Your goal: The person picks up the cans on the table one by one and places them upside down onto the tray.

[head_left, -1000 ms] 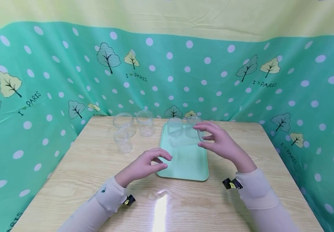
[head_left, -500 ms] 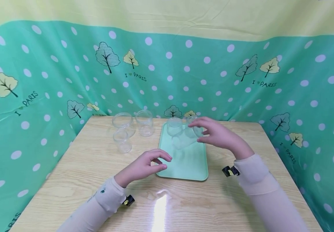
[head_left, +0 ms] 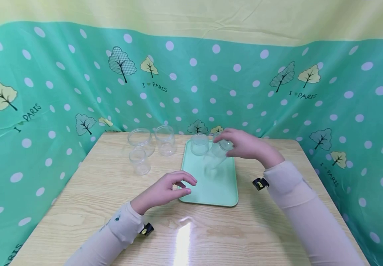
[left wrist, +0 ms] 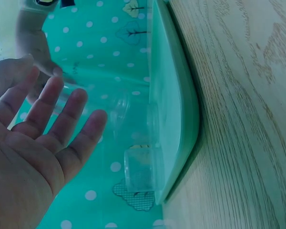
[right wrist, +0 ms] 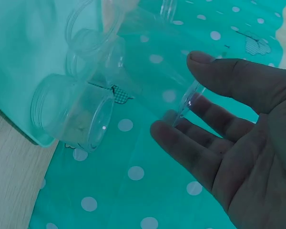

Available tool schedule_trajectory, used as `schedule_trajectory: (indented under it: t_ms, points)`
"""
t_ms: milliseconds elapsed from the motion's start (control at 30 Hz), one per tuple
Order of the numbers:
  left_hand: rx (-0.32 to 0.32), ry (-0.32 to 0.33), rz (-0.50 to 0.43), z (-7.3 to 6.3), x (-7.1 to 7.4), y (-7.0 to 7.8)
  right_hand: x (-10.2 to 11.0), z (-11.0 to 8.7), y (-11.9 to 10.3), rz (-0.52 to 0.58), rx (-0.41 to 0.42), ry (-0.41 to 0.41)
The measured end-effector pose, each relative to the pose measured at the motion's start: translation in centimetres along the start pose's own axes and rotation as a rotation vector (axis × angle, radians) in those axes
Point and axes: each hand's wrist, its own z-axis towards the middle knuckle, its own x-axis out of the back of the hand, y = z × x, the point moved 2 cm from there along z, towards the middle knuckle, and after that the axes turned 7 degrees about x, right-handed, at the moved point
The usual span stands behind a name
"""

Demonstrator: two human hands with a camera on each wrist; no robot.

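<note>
Pinching a clear jar [right wrist: 152, 76] by one end, the right hand [head_left: 242, 145] holds it tilted, seemingly above the green tray [head_left: 214, 188]; the left hand [head_left: 164, 187] hangs near the tray, fingers relaxed and apart.

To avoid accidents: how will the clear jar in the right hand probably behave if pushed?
The clear jar looks smooth, so it may slip in the right hand. Being round, it could roll on its side. Holding its shape, it seems stiff.
</note>
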Motion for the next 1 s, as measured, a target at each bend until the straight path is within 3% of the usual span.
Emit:
schedule_trajectory:
  t_ms: [633, 1000]
  points:
    - [-0.013, -0.011, 0.01, 0.1, -0.1, 0.0, -1.2, 2.2, 0.8, -0.12, -0.111, -0.148]
    - [-0.021, -0.009, 0.018, 0.0, -0.1, 0.0, -1.6, 2.6, 0.9, -0.156, -0.135, -0.176]
